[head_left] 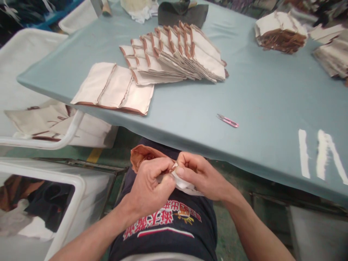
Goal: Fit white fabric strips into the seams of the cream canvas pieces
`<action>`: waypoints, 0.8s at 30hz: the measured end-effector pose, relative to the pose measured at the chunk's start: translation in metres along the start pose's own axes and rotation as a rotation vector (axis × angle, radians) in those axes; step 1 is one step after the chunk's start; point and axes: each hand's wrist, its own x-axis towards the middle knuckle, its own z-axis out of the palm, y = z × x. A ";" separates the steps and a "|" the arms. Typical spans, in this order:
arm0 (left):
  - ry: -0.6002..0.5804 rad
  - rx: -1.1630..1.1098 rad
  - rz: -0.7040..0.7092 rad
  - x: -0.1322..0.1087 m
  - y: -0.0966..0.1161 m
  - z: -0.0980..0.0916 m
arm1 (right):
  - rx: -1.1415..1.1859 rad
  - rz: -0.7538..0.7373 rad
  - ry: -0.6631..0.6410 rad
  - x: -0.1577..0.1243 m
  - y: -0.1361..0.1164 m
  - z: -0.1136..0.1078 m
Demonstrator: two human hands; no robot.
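Over my lap, my left hand (154, 181) and my right hand (202, 175) are closed in pinches, fingertips almost touching. Between them is a brown and white fabric piece (143, 154). Its brown part bulges out beyond my left hand, and a white part hangs below my right fingers. The exact spot where the fingertips grip is mostly hidden. Up on the table edge lies a flat cream fabric panel (112, 87) with brown trim and two seams. Pink-handled thread snips (228, 120) rest on the table, apart from both hands.
A blue-green table (261, 94) spans the view ahead. Several cream panels (174, 50) fan out on it, with a cream and brown stack (281, 30) at the far right and dark cloth (182, 14) behind. White bins (78, 185) with fabric scraps stand at left.
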 end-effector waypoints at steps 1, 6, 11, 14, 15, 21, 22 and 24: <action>-0.003 -0.026 -0.012 -0.001 0.001 0.002 | 0.058 -0.033 -0.012 0.001 0.004 0.002; -0.085 -0.236 -0.074 -0.008 -0.003 0.001 | 0.108 -0.184 0.008 0.001 0.017 0.014; -0.195 -0.324 -0.113 -0.011 -0.016 -0.005 | -0.009 -0.273 0.070 0.000 0.020 0.018; -0.152 -0.263 -0.111 -0.010 -0.019 -0.002 | -0.041 -0.325 0.170 0.000 0.024 0.023; -0.117 -0.221 -0.110 -0.010 -0.018 -0.001 | -0.025 -0.339 0.213 0.000 0.026 0.026; -0.042 -0.170 -0.109 -0.011 -0.011 0.005 | 0.072 -0.355 0.360 -0.005 0.034 0.040; -0.063 -0.196 -0.101 -0.009 -0.010 0.005 | 0.063 -0.356 0.365 -0.007 0.034 0.040; -0.122 -0.247 -0.071 -0.005 -0.010 0.002 | 0.038 -0.359 0.372 -0.009 0.032 0.038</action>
